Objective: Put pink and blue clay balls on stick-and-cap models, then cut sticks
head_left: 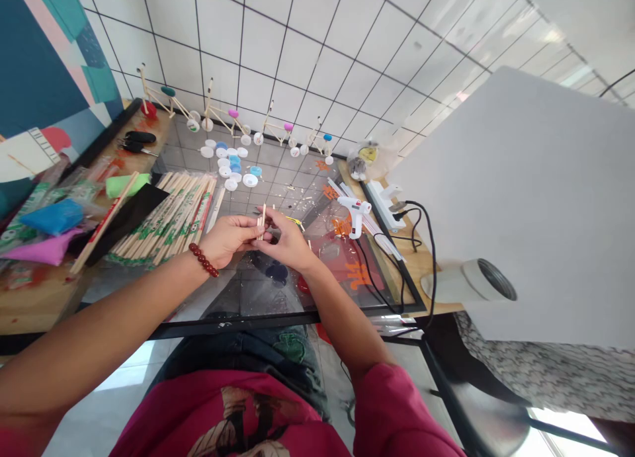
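The craft sticks [262,221] are matt bare wood, the glue gun [355,212] glossy white plastic, the tabletop [258,298] probably glass

Glass-top table [258,298]: wrapped wooden chopsticks [169,215], hot glue gun [353,212], white power strip [385,204].

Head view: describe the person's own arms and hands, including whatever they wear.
Both forearms are bare below loose magenta-red sleeves. The left hand has a bracelet of round dark-red beads at its wrist; the right hand shows no jewellery.

Wooden sticks [262,222] between both hands [285,242]
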Demonstrator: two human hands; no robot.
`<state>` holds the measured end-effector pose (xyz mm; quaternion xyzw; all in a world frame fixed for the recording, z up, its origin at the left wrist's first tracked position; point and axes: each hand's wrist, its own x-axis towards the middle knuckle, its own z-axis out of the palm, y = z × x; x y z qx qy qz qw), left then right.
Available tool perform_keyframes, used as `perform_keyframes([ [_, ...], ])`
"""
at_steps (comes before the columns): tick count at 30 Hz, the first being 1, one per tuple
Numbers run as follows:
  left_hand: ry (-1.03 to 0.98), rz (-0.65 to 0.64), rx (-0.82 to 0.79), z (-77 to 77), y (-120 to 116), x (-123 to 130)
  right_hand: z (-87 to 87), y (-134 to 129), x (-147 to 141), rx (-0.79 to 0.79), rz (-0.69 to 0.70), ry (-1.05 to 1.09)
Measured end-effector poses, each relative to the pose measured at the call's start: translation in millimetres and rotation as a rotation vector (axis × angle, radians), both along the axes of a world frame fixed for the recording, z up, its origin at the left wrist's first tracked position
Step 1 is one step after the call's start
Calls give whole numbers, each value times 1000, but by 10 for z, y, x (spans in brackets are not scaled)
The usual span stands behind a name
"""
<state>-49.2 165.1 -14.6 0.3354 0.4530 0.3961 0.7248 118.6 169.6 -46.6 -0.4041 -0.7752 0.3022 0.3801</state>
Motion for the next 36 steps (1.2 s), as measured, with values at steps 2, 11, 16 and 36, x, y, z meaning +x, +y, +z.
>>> perform_keyframes([
  [2, -1, 14, 11, -15, 0, 8, 5, -4, -13, 12, -34, -9],
  [11, 50, -4, 2, 3, -31, 23, 157, 24, 68, -451, -8, 373],
  [16, 80, -64, 43, -2, -50, 44, 181, -9, 11, -517, -27, 453],
  [36, 14, 44, 19, -8, 61, -31, 322, -581, 525, -76, -81, -667],
])
